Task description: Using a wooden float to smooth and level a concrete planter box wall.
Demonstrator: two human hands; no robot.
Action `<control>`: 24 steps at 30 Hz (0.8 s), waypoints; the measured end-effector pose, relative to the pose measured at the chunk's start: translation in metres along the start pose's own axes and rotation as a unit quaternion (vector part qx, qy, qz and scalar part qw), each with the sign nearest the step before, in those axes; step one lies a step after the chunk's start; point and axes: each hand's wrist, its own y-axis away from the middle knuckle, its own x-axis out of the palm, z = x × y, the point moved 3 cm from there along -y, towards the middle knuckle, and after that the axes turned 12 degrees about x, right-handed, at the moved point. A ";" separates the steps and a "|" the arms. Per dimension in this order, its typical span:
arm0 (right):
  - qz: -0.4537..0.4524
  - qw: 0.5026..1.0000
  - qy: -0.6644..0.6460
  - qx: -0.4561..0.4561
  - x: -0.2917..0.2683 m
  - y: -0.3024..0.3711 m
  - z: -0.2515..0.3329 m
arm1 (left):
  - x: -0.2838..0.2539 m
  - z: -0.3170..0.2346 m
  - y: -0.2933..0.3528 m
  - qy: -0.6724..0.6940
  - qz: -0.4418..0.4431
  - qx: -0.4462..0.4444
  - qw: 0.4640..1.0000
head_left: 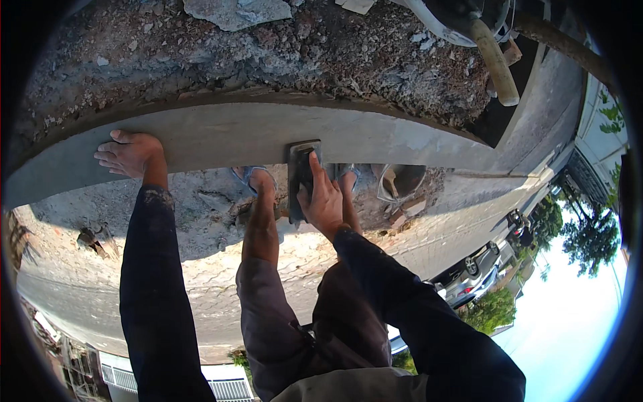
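Note:
A long, low wall top (pixel 221 127) of smooth grey mortar runs across the view in front of me. My left hand (pixel 130 153) lies on its left part, fingers stretched out, holding nothing. My right hand (pixel 325 204) is closed around a black plastering float (pixel 297 166), its index finger extended along the float. The float's far end rests against the mortar near the middle of the wall, while its near end reaches past the wall's edge. The float's grip is mostly hidden under my fingers.
Rubble and soil (pixel 301 57) lie beyond the wall. A bucket (pixel 442 20) and a wooden handle (pixel 495 63) are at the far right. Nearer, a dark tub (pixel 408 181) stands beside broken bricks (pixel 405 213) by my sandalled feet. Parked cars (pixel 469 281) line the paved street.

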 end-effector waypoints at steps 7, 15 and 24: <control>-0.268 0.915 -0.257 0.157 -0.056 -0.075 -0.071 | 0.001 -0.012 0.005 0.025 0.017 -0.005 1.000; 0.002 0.996 -0.032 -0.082 0.003 0.002 0.024 | -0.025 0.058 -0.019 0.046 0.099 0.073 0.991; -0.274 0.944 -0.143 0.116 -0.093 -0.072 -0.092 | -0.232 0.083 0.253 0.049 0.521 0.136 0.841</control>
